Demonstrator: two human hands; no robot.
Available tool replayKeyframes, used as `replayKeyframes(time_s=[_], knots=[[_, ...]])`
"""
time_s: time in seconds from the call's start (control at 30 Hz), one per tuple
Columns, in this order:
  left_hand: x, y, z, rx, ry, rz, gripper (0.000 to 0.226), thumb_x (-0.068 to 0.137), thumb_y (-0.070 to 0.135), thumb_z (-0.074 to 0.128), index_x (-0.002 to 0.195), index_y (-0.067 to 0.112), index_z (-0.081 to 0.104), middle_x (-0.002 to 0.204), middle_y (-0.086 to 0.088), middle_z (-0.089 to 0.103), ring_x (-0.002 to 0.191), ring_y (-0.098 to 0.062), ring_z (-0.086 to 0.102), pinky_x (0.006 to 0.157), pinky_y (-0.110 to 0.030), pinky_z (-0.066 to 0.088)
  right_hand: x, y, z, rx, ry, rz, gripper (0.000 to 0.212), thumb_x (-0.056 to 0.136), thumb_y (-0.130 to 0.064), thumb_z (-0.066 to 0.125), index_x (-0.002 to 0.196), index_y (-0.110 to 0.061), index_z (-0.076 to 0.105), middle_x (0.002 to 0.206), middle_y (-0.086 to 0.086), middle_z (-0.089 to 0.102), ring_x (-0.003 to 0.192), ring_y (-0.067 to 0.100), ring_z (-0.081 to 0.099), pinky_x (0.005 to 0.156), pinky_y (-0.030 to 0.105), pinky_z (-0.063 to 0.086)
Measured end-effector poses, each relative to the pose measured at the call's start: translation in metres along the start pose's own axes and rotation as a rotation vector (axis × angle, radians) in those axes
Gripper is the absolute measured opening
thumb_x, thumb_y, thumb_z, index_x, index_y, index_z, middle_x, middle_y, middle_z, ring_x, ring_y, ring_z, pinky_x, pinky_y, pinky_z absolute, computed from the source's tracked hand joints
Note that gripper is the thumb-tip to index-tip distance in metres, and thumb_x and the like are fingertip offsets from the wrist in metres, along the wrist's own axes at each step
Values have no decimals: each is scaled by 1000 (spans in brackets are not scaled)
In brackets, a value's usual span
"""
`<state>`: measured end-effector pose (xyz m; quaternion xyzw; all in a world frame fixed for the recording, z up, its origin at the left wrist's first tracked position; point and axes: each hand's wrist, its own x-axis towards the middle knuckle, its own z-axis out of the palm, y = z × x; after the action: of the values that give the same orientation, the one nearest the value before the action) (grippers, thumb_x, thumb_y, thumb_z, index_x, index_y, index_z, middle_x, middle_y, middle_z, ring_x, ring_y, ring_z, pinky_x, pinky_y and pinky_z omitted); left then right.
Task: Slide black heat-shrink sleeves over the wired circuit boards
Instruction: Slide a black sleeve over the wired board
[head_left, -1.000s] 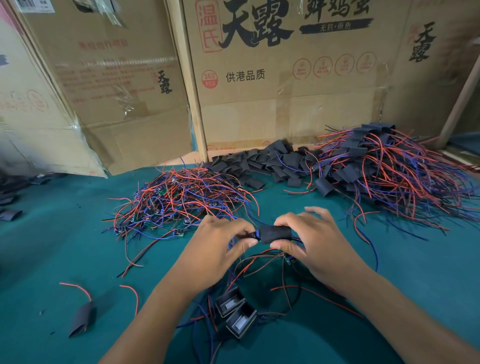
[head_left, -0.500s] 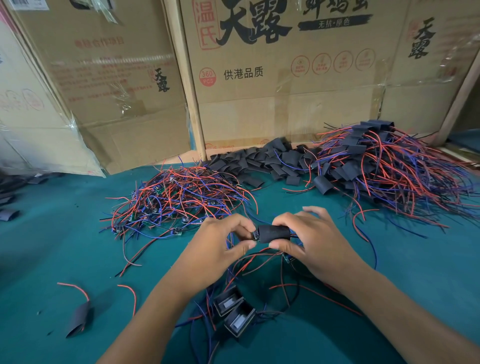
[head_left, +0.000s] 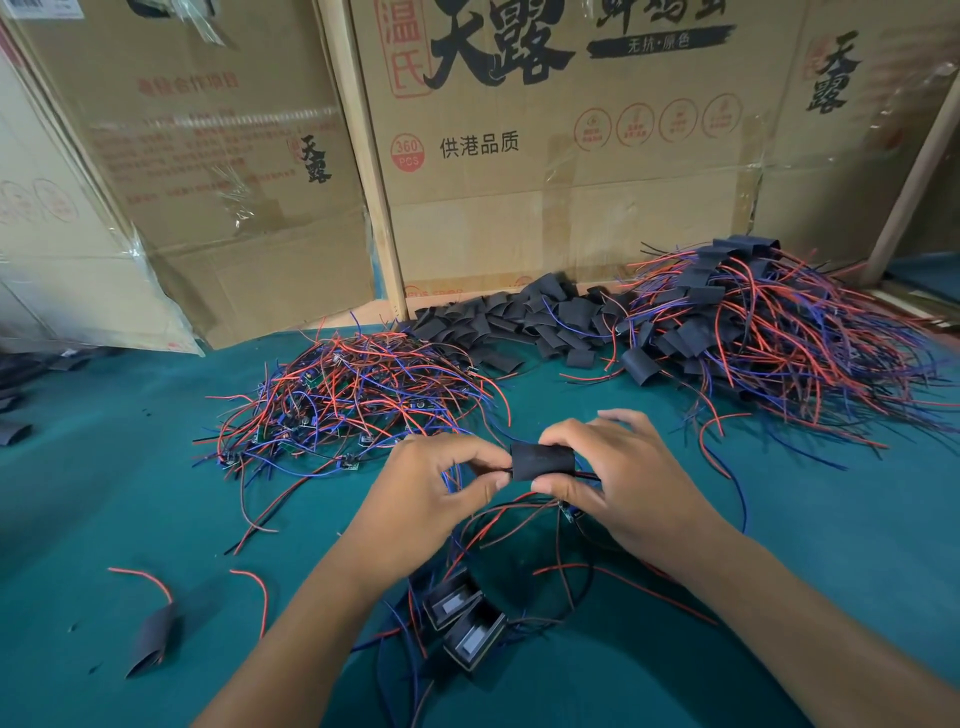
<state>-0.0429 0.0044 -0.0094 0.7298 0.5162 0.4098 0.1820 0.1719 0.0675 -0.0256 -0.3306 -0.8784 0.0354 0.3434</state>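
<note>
Compared with a second before, the black sleeve (head_left: 543, 460) sat a little further toward my left hand (head_left: 441, 493), and the small board end that had shown at its left mouth was now almost covered; only a dark tip and thin wires came out there. From this I judged that the board was nearly all the way in, and that the step was close to its end.

Nearest to me, two small black box-shaped parts (head_left: 465, 618) lay on the green counter (head_left: 104, 493) between my forearms, with loose wires around them. One finished-looking sleeve with red wires (head_left: 150, 631) lay alone at the near left.

Above them, my left hand pinched the wires at the sleeve's left end with thumb and forefinger. My right hand (head_left: 618, 483) was clamped on the sleeve itself, thumb below and fingers above, holding it just above the counter.

Further away, the heap of bare wired boards (head_left: 353, 400) waited at the left, the pile of empty sleeves (head_left: 524, 322) in the middle, and the large heap of sleeved boards (head_left: 769, 332) at the right. Cardboard boxes (head_left: 545, 156) stood behind all of them.
</note>
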Motion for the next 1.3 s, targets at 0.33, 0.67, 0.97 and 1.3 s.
replayKeyframes(time_s=[0.33, 0.67, 0.97, 1.3], knots=[[1, -1, 3, -65, -7, -50, 12, 91, 9, 70, 94, 19, 76, 88, 7, 71, 87, -13, 64, 82, -23, 48, -1, -8, -4, -5, 23, 1, 36, 89, -50, 55, 103, -18, 63, 86, -7, 68, 91, 14, 39, 89, 16, 22], [3, -6, 6, -286, 65, -87, 12, 87, 12, 75, 90, 24, 76, 85, 4, 75, 77, -6, 65, 75, -18, 49, -1, -13, -9, 20, -97, 49, 53, 91, -64, 40, 118, -21, 55, 73, -11, 52, 72, 26, 52, 64, 38, 42], [1, 2, 8, -323, 27, -67, 14, 84, 24, 74, 89, 36, 79, 87, 11, 76, 78, 3, 67, 74, -10, 47, -2, -11, -11, -32, -187, -16, 54, 95, -61, 22, 118, -25, 54, 97, -8, 61, 84, 18, 56, 68, 40, 48], [2, 5, 12, -252, 49, -166, 19, 85, 19, 77, 99, 23, 64, 85, 7, 75, 76, -8, 65, 76, -22, 46, 0, -5, -19, -85, -177, -50, 31, 96, -47, 48, 107, -23, 65, 92, -6, 58, 89, 17, 55, 70, 37, 47]])
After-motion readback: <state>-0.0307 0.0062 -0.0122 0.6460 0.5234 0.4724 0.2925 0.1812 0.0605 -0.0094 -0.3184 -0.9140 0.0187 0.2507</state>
